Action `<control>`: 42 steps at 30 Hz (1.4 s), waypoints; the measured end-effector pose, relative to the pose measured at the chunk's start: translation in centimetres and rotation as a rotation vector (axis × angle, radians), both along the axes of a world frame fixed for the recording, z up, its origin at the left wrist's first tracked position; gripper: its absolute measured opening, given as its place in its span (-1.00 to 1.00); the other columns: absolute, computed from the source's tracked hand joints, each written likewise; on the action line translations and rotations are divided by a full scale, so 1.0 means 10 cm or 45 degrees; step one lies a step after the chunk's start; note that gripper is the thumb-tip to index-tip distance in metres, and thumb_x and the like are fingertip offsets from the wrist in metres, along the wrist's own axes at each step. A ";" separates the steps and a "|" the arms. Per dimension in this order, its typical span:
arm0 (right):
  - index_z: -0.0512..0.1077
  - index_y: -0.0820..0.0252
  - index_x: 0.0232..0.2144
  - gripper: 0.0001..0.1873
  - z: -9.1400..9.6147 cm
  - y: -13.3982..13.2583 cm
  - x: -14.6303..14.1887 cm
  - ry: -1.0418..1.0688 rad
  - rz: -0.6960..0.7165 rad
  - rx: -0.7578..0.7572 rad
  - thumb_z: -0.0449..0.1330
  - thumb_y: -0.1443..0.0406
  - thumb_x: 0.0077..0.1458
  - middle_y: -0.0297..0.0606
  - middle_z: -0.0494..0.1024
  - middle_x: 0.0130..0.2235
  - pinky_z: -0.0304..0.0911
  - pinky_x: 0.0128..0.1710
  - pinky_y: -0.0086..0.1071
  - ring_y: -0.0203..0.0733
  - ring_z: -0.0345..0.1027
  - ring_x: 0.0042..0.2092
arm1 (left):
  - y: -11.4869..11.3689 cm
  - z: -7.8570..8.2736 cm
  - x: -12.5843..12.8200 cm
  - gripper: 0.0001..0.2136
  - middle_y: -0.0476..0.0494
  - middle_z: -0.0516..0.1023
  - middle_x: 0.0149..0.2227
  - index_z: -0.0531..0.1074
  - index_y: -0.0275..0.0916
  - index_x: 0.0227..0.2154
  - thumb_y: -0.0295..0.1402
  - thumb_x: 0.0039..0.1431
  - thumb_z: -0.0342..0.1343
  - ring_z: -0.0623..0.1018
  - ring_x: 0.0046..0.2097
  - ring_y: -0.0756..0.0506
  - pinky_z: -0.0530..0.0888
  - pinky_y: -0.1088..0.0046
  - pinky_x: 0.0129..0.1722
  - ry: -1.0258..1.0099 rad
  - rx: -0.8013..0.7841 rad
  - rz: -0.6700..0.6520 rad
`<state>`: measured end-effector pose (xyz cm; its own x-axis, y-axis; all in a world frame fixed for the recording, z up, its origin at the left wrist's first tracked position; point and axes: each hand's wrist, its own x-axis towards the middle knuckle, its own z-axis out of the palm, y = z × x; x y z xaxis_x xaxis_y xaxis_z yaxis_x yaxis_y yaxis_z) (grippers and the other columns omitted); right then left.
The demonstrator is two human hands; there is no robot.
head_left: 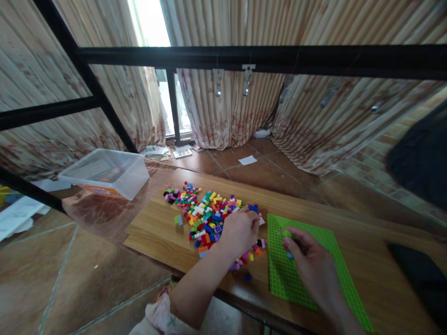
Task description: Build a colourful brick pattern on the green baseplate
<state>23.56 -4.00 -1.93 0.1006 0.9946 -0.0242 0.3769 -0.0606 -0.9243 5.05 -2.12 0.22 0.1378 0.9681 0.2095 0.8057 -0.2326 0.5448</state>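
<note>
My left hand (240,228) reaches into a pile of toy building bricks (206,218) in many colours on the wooden table. Its fingers are curled downward at the pile's right side, and their tips are hidden, so what they grip cannot be made out. Over the bright green studded baseplate (279,284), my right hand (312,263) pinches a small lime green brick (286,233) between thumb and fingers. A light blue piece (289,255) shows just below the thumb; whether it is held or sits on the plate is unclear.
A clear plastic bin (129,174) stands beyond the table's left end. At the right lies a dark flat object (419,274). One dark blue brick (248,277) sits near the front edge. A black metal frame (209,56) and curtains are behind; papers lie on the tiled floor.
</note>
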 end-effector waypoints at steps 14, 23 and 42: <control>0.44 0.12 -0.09 -0.69 -0.05 -0.04 -0.39 -0.341 0.369 0.183 0.06 0.26 0.12 -0.20 0.53 -0.10 0.25 -0.04 -0.20 -0.10 0.40 -0.08 | 0.54 -0.13 -1.24 -0.40 -0.16 0.51 0.02 0.38 -0.28 0.06 -0.67 -0.13 -0.04 0.44 0.07 -0.14 0.33 0.36 0.12 0.117 -0.053 0.275; 0.45 0.16 -0.13 -0.71 -0.09 0.01 -0.44 -0.357 0.335 0.146 0.04 0.27 0.12 -0.18 0.54 -0.14 0.28 -0.08 -0.22 -0.11 0.42 -0.12 | 0.58 -0.17 -1.23 -0.44 -0.14 0.54 -0.01 0.41 -0.22 0.04 -0.60 -0.11 0.00 0.48 0.04 -0.13 0.37 0.40 0.08 0.193 -0.155 0.187; 0.45 0.19 -0.17 -0.75 -0.02 0.00 -0.42 -0.381 0.332 0.206 0.06 0.34 0.12 -0.18 0.54 -0.17 0.29 -0.13 -0.28 -0.14 0.42 -0.15 | 0.55 -0.10 -1.21 -0.60 -0.12 0.63 -0.20 0.52 -0.20 -0.10 -0.51 -0.03 0.01 0.54 -0.09 -0.19 0.42 0.32 -0.02 0.337 -0.104 0.337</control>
